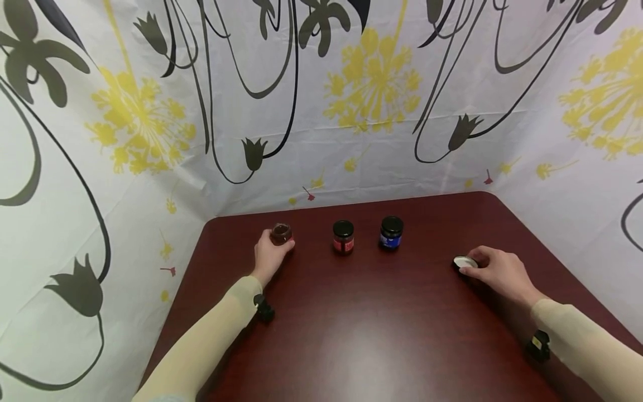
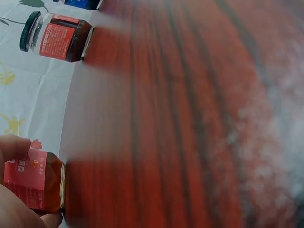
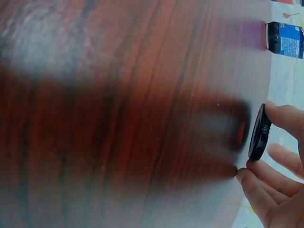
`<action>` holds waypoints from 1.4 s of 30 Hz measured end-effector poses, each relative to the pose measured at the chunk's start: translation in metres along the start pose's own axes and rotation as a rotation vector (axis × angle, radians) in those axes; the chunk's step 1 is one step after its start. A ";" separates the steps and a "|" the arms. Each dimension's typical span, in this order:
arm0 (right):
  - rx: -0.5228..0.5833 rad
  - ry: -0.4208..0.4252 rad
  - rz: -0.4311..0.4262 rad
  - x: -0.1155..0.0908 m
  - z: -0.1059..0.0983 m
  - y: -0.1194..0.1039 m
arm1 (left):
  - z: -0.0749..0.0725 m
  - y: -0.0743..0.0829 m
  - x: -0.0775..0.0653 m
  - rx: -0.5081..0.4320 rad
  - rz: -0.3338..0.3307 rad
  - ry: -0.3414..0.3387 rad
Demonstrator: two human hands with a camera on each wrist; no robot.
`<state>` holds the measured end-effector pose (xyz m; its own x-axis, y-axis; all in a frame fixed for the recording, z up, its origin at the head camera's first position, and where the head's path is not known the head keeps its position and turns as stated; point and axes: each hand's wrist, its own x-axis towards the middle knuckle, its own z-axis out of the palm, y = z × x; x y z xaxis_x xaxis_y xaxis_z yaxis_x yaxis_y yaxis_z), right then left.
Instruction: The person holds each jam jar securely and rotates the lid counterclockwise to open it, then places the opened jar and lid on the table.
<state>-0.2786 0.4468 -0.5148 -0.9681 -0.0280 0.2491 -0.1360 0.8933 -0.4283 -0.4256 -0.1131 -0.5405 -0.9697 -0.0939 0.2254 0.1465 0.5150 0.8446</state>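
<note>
At the table's far left, my left hand (image 1: 270, 254) grips a small glass jar (image 1: 282, 234) with a red label and dark contents. Its top shows no lid. In the left wrist view the thumb and fingers wrap around that jar (image 2: 35, 183), which stands on the table. Over on the right, my right hand (image 1: 502, 272) pinches a round black lid (image 1: 465, 262) whose pale inner side faces up. The right wrist view shows this lid (image 3: 260, 133) between thumb and fingers, just above the tabletop, with a fingertip close to or touching the wood.
Between the hands stand a black-lidded jar with a red label (image 1: 344, 237) and a black-lidded jar with a blue label (image 1: 390, 233). The dark red wooden table (image 1: 361, 312) is glossy. A white patterned cloth (image 1: 321, 139) hangs behind it and along both sides.
</note>
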 end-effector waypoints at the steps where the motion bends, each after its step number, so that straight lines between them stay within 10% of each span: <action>1: -0.004 0.001 -0.004 0.000 0.001 0.001 | 0.000 -0.001 0.000 0.002 0.002 -0.003; 42: -0.111 0.066 -0.121 -0.007 0.009 0.002 | 0.000 -0.008 -0.004 -0.004 0.023 -0.037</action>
<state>-0.2738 0.4450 -0.5252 -0.9297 -0.1126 0.3508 -0.2235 0.9293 -0.2940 -0.4228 -0.1164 -0.5478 -0.9726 -0.0504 0.2269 0.1696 0.5135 0.8412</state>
